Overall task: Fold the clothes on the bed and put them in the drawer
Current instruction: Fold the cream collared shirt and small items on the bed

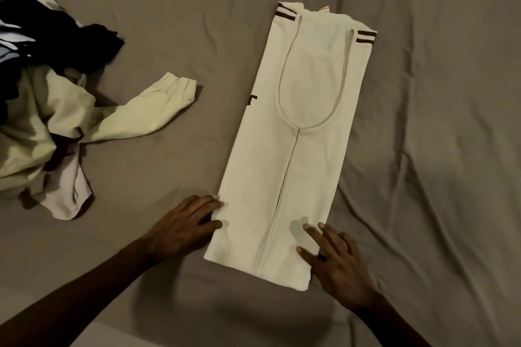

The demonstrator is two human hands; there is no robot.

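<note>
- My left hand pinches the near left edge of the cream shirt. The fingertips seem tucked under the cloth.
- My right hand lies flat with loose, straight fingers on the near right corner. It presses but grasps nothing.
- The shirt sits in the middle of the bed, folded into one long strip. Its brown-striped sleeve cuffs are at the far end.
- I think the next fold brings the near end up. If I lift only one side, the strip could twist and the two flaps could slip open along the middle line.
- The bed sheet is soft and wrinkly, so it may bunch under the shirt and make the fold lumpy.
- The shirt looks thick, smooth and soft, with a rounded neck band.
- A messy pile of clothes waits at the left, pale green and black, with one floppy sleeve sticking out.
- I cannot see the drawer.
</note>
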